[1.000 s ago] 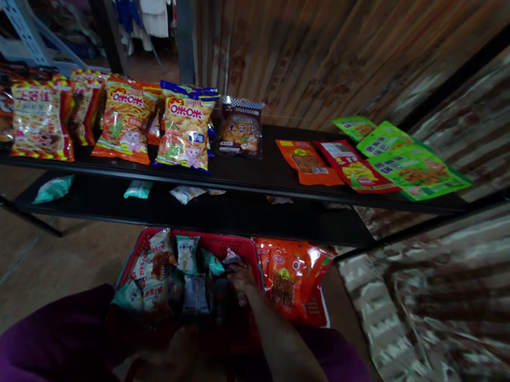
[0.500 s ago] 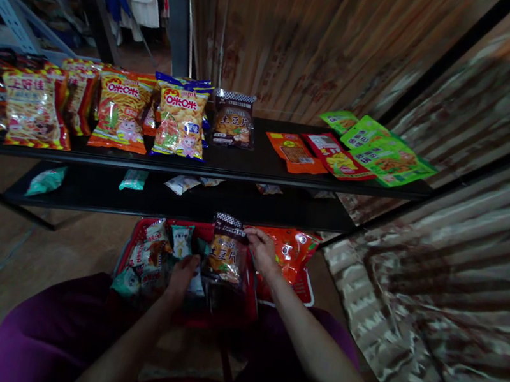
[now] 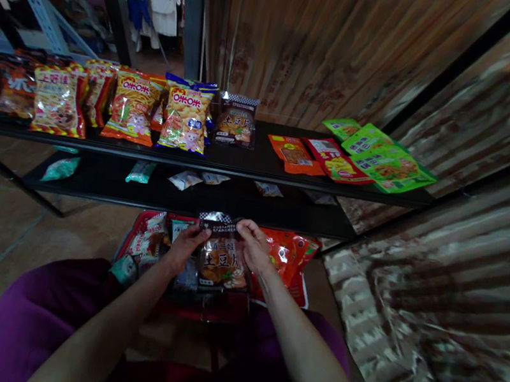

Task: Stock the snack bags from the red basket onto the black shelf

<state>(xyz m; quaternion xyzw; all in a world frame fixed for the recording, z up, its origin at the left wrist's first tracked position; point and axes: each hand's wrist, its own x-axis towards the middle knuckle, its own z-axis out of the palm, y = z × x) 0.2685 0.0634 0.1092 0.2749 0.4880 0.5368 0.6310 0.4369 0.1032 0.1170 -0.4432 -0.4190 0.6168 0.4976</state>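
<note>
Both my hands hold a brown snack bag (image 3: 223, 262) with a checkered top edge, its printed front toward me, above a red basket (image 3: 127, 242). My left hand (image 3: 185, 246) pinches the bag's upper left edge. At the upper right edge, the fingers of my right hand (image 3: 253, 247) grip it. White and red packets (image 3: 150, 239) and a teal packet (image 3: 125, 268) lie in the basket to the left. Orange-red bags (image 3: 286, 254) are right of my right hand.
A black shelf (image 3: 259, 164) spans the view ahead, bearing yellow and orange snack bags (image 3: 133, 106), a similar brown bag (image 3: 236, 121), an orange packet (image 3: 293, 154) and green packets (image 3: 388, 160). Small packets (image 3: 185, 180) lie on the lower shelf (image 3: 214, 203). Corrugated sheeting (image 3: 459, 249) stands at right.
My left hand has risen from the basket's packets and taken hold of the brown bag's left edge. The bag is nearer to me, held between both hands. The view has shifted slightly left.
</note>
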